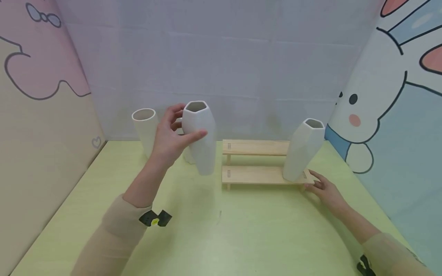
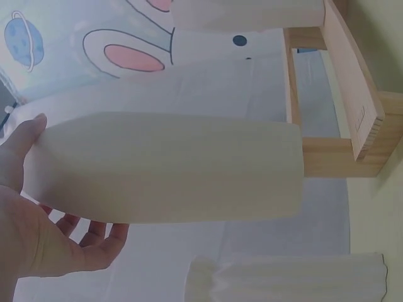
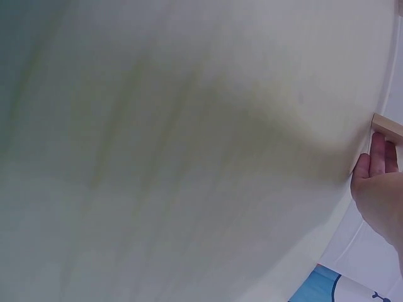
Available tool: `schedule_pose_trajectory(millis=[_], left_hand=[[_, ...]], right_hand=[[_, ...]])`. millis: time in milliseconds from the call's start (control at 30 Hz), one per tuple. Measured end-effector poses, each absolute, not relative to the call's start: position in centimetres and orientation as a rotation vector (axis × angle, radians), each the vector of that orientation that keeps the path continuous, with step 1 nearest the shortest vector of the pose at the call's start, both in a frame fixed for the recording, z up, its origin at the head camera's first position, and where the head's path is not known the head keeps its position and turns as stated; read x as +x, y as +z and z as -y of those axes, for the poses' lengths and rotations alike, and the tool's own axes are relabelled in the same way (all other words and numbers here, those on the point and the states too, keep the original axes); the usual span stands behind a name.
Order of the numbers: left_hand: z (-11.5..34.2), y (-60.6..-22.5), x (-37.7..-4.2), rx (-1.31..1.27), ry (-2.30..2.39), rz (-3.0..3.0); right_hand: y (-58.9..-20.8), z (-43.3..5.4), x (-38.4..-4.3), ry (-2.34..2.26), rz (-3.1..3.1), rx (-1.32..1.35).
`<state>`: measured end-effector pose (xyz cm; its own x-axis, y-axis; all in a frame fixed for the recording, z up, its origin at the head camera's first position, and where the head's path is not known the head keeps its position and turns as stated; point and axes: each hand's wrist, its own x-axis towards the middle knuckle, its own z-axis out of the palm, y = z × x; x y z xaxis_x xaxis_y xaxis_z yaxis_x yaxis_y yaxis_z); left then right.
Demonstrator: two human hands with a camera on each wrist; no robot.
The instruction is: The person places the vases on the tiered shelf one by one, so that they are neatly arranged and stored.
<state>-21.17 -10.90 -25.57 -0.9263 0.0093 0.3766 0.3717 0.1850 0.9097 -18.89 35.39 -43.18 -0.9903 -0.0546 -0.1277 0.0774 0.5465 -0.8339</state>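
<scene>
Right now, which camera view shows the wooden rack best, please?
The head view: both levels of the wooden rack show there, although a white vase hides part. The left wrist view shows a portion, turned sideways; the right wrist view shows only a small piece by the right hand.

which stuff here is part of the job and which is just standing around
Likely in the job:
angular white vase, held in the left hand
wooden stand, right hand at its end
second angular vase, on the stand's lower tier

Likely just standing about, as neither hand touches them:
round-mouthed white vase
half-hidden white object behind the held vase
</scene>
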Motion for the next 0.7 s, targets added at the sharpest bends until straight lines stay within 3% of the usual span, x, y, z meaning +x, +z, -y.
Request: schedule_pose_trajectory(millis=[700], left_hand=[[5.5,-26.7,-22.5,-0.570,-1.927,2.134]], right_hand=[[-42.9,-35.3,-18.9,-1.431,-2.623,0.041]])
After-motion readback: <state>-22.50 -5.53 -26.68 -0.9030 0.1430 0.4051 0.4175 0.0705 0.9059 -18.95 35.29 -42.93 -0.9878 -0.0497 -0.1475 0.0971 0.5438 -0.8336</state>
